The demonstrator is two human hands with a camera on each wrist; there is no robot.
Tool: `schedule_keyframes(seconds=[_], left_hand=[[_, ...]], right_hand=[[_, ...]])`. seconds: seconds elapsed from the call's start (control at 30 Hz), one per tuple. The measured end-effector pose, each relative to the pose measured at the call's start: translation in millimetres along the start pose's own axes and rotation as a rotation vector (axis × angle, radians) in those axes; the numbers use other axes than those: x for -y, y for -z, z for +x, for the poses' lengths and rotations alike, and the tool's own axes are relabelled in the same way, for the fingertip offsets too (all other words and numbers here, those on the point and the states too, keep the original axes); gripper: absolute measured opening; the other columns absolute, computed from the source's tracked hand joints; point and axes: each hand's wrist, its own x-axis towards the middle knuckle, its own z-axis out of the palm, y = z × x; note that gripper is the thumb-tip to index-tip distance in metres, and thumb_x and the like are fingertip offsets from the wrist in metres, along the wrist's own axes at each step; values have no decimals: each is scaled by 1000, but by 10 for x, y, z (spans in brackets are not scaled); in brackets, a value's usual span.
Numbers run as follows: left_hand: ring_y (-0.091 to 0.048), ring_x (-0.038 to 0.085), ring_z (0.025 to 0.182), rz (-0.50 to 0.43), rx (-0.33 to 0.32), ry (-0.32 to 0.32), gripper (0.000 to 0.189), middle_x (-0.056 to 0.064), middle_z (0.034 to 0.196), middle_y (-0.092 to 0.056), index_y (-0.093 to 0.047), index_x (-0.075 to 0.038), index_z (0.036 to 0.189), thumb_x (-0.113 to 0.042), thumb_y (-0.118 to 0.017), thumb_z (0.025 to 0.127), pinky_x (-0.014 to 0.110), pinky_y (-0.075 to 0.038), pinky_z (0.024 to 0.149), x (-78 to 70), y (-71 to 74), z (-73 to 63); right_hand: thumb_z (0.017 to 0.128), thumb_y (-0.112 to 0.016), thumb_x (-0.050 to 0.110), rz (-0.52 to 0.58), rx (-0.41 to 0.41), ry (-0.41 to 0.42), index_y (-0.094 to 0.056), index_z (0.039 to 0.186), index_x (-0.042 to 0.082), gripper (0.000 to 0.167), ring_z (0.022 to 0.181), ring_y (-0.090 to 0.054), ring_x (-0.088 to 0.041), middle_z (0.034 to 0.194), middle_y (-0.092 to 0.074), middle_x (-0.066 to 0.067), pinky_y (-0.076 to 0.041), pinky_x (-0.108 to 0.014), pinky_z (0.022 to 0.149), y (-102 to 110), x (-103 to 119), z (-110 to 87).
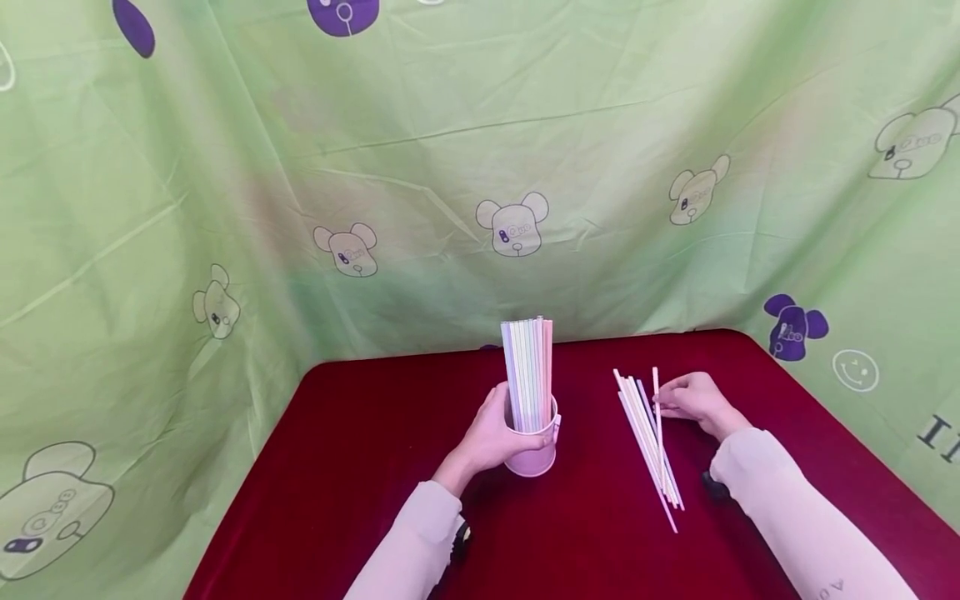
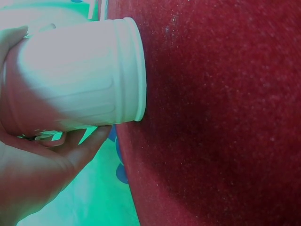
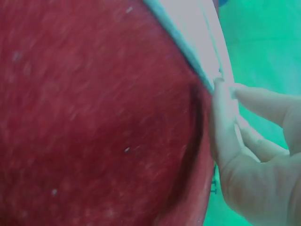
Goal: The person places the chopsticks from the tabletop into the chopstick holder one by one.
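Note:
My left hand (image 1: 495,429) grips a small pale pink bucket (image 1: 531,463) around its side, the thumb across the front near the rim. Upright in it stands a bundle of pastel drinking straws (image 1: 528,371). In the left wrist view the bucket (image 2: 75,75) shows its base close to the red cloth. Toward the right, my right hand (image 1: 696,398) pinches one pale straw (image 1: 657,417) near its upper end between thumb and fingers. That straw lies across a loose group of several straws (image 1: 642,433) on the cloth. In the right wrist view, the fingertips (image 3: 221,108) meet at the pale straw.
A dark red cloth (image 1: 360,467) covers the table. Behind and beside it hangs a green curtain (image 1: 420,167) with printed bear heads. The table's back edge runs just behind the bucket and the straws.

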Motion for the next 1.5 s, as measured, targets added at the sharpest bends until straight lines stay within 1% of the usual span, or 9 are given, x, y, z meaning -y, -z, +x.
schedule_keyframes(seconds=[0.13, 0.33, 0.6, 0.73, 0.83, 0.93, 1.13, 1.3, 1.5], left_hand=[[-56, 17, 118, 5, 1, 6, 91, 5, 132, -51, -45, -15, 146, -29, -93, 70, 40, -50, 103, 4, 2, -6], [-55, 17, 118, 7, 1, 7, 90, 5, 131, -50, -46, -15, 145, -29, -93, 70, 40, -50, 102, 8, -2, -6], [-54, 18, 118, 23, 1, 20, 91, 4, 129, -51, -45, -13, 146, -29, -93, 69, 46, -50, 103, 4, 5, -20], [-55, 18, 116, 31, -6, 6, 90, 4, 127, -52, -46, -12, 144, -28, -93, 68, 43, -51, 102, 7, 13, -13], [-55, 18, 116, 35, -7, 0, 89, 3, 126, -52, -47, -12, 142, -27, -93, 68, 43, -51, 102, 7, 14, -2], [-53, 18, 117, 32, -4, 7, 90, 3, 127, -52, -47, -13, 144, -26, -93, 67, 46, -50, 103, 6, 9, 0], [-52, 18, 118, 35, 0, 15, 92, 4, 129, -52, -46, -13, 145, -28, -93, 67, 50, -48, 105, 0, -1, -4], [-52, 18, 118, 45, -5, 10, 93, 4, 129, -52, -46, -14, 146, -28, -93, 67, 48, -48, 105, 2, 5, -11], [-52, 18, 119, 37, -1, 8, 94, 4, 132, -51, -45, -14, 147, -29, -93, 68, 47, -47, 106, 2, 8, -11]], right_hand=[[97, -58, -8, 120, -12, 61, -45, 122, -31, 36, 77, -73, -9, 87, -74, -5, -61, -27, 74, -61, 111, -5], [97, -63, -6, 219, -47, 193, -49, 124, -24, 35, 80, -74, -9, 84, -75, 3, -61, -27, 77, -273, 538, -92], [93, -70, -5, 353, -66, 402, -54, 121, -18, 35, 79, -75, -15, 88, -75, -4, -61, -30, 78, -615, 1217, -240], [91, -71, -8, 429, -131, 545, -56, 116, -20, 31, 75, -75, -15, 86, -74, -7, -61, -31, 74, -804, 1467, -285], [90, -71, -11, 441, -190, 628, -56, 115, -23, 32, 74, -74, -14, 85, -74, -5, -61, -30, 72, -940, 1569, -282], [90, -70, -11, 376, -244, 669, -56, 116, -23, 32, 75, -74, -12, 89, -73, -6, -61, -28, 72, -1053, 1585, -269], [91, -73, -3, 41, -294, 712, -65, 113, -12, 26, 82, -69, -4, 98, -71, -23, -58, -17, 76, -1207, 1385, -233], [90, -76, 0, -166, -197, 695, -68, 106, -6, 18, 83, -69, -12, 92, -71, -20, -59, -19, 75, -1395, 1150, -232], [88, -76, -3, -243, -113, 656, -69, 106, -4, 19, 86, -71, -25, 93, -72, -16, -60, -24, 75, -1541, 988, -256]])
